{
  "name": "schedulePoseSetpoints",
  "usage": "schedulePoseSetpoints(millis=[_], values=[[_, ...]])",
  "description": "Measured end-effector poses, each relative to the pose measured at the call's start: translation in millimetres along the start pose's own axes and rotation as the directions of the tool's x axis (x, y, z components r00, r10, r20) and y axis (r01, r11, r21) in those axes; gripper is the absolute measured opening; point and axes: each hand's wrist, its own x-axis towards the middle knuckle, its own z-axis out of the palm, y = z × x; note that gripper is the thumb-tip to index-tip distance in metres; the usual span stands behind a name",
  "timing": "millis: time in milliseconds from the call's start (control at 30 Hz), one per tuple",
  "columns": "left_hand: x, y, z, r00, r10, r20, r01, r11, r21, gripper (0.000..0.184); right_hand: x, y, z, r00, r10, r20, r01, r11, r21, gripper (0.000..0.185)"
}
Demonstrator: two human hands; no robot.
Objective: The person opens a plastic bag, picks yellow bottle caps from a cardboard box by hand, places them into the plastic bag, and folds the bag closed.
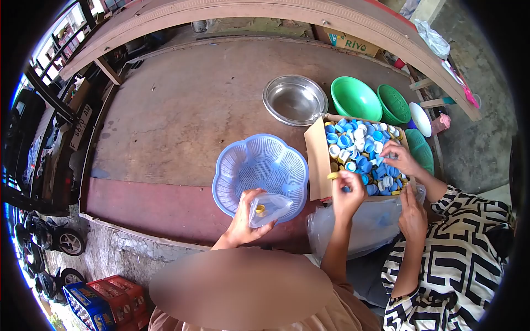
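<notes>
My left hand (243,222) is closed around a small transparent plastic bag (276,207), its mouth held apart. A yellow bottle cap (260,209) shows in the bag. Below and behind it sits a blue flower-shaped plastic basket (232,160). Between the thumb and fingers of my right hand (349,194) is another yellow bottle cap (333,176). This hand is at the near left corner of a cardboard box (317,160), filled with blue, white and yellow bottle caps (361,146).
At my right, a co-worker in a patterned top has one hand (402,160) over the caps and another (413,214) by a large plastic bag (359,226). A metal basin (295,99), a green bowl (356,98) and a green basket (394,105) stand beyond the box.
</notes>
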Motion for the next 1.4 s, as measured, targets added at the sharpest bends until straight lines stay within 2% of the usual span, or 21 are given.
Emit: schedulePoseSetpoints(millis=[100, 233, 400, 500, 567, 633, 667, 700, 733, 833, 967, 1000, 1100, 1133, 1167, 1200, 1233, 1267, 1300, 1367, 1400], values=[[0.9, 0.8, -1.0, 0.999, -0.021, 0.024, 0.020, 0.999, 0.031, 0.079, -17.5, -64.6, 5.4, 0.961, -0.231, 0.149, 0.182, 0.941, 0.284, 0.016], [1.8, 0.4, -1.0, 0.999, -0.014, 0.034, 0.014, 1.000, -0.012, 0.081, -34.1, -81.0, 19.2, 0.816, -0.446, 0.368, 0.364, 0.891, 0.272, 0.022], [-1.1, 0.2, 1.7, 1.000, -0.010, 0.023, 0.011, 0.999, -0.044, 0.082, -37.3, -74.3, 17.3, 0.778, -0.407, 0.479, 0.361, 0.913, 0.190, 0.016], [-0.4, 1.7, 3.0, 0.999, -0.009, 0.033, 0.010, 0.999, -0.043, 0.081, -31.3, -74.8, 9.4, 0.735, -0.387, 0.557, 0.262, 0.920, 0.293, 0.017], [-0.8, 6.3, 4.2, 1.000, -0.030, 0.008, 0.031, 0.997, -0.077, 0.080, -14.3, -70.1, 0.6, 0.849, -0.330, 0.412, 0.240, 0.937, 0.254, 0.018], [0.2, 6.4, 4.6, 0.999, -0.041, -0.009, 0.040, 0.995, -0.096, 0.079, 2.0, -39.7, -6.7, 0.960, -0.094, 0.262, 0.063, 0.991, 0.121, 0.015], [-1.6, 5.4, 4.0, 0.999, -0.044, -0.009, 0.043, 0.994, -0.102, 0.079, 13.2, -24.4, -11.3, 0.974, -0.034, 0.226, 0.067, 0.988, -0.138, 0.012], [-2.9, 5.2, 3.5, 0.999, -0.048, -0.009, 0.047, 0.993, -0.107, 0.079, 17.0, 2.6, -11.6, 0.972, 0.004, 0.236, 0.071, 0.948, -0.310, 0.012], [-3.7, 6.0, 2.3, 0.999, -0.049, -0.007, 0.048, 0.994, -0.099, 0.079, 19.3, 34.4, -10.1, 0.963, 0.025, 0.270, 0.063, 0.948, -0.313, 0.017], [-1.6, 6.0, -3.7, 0.999, -0.045, -0.002, 0.045, 0.996, -0.075, 0.080, 27.0, 41.7, -0.5, 0.903, 0.195, 0.383, 0.036, 0.854, -0.519, 0.023], [4.2, 7.8, -5.9, 0.999, -0.040, -0.008, 0.039, 0.996, -0.081, 0.079, 27.8, 53.0, 7.3, 0.896, 0.179, 0.407, 0.088, 0.825, -0.559, 0.029], [4.3, 8.8, -5.5, 0.999, -0.038, -0.012, 0.037, 0.996, -0.086, 0.079, 28.7, 49.1, 3.9, 0.891, 0.205, 0.405, 0.054, 0.838, -0.543, 0.031], [6.1, 3.8, -2.2, 1.000, -0.018, -0.019, 0.017, 0.998, -0.061, 0.079, 21.7, 47.8, -5.6, 0.945, 0.161, 0.284, -0.083, 0.959, -0.269, 0.032], [6.1, 2.8, -3.2, 1.000, -0.027, -0.012, 0.026, 0.997, -0.075, 0.079, 14.7, 32.6, -3.1, 0.967, 0.142, 0.213, -0.123, 0.987, -0.101, 0.031], [6.6, 1.2, -5.4, 0.999, -0.033, -0.004, 0.032, 0.996, -0.087, 0.080, 8.8, -2.4, -3.7, 0.945, 0.216, 0.246, -0.241, 0.967, 0.077, 0.026], [6.3, -0.2, -7.4, 0.999, -0.038, 0.010, 0.039, 0.994, -0.101, 0.080, -1.9, -13.0, 0.2, 0.941, 0.078, 0.330, -0.161, 0.959, 0.234, 0.027], [6.9, -2.6, -7.6, 0.998, -0.055, 0.022, 0.057, 0.992, -0.115, 0.080, -0.3, -43.9, 0.6, 0.917, -0.166, 0.364, 0.056, 0.955, 0.293, 0.027], [6.5, -5.0, -6.6, 0.997, -0.073, 0.038, 0.077, 0.988, -0.130, 0.079, -2.0, -67.3, 4.4, 0.854, -0.316, 0.412, 0.186, 0.927, 0.326, 0.029], [5.6, -7.0, -6.5, 0.994, -0.091, 0.058, 0.099, 0.984, -0.147, 0.079, -12.5, -84.4, 8.8, 0.825, -0.229, 0.517, 0.065, 0.947, 0.316, 0.029], [3.1, -11.1, -6.6, 0.994, -0.076, 0.080, 0.091, 0.975, -0.201, 0.078, -19.9, -101.9, 17.0, 0.674, -0.323, 0.664, 0.315, 0.939, 0.136, 0.028], [2.9, -11.7, -7.1, 0.994, -0.069, 0.087, 0.087, 0.970, -0.229, 0.078, -22.4, -106.7, 20.0, 0.686, -0.307, 0.659, 0.301, 0.945, 0.126, 0.026]])
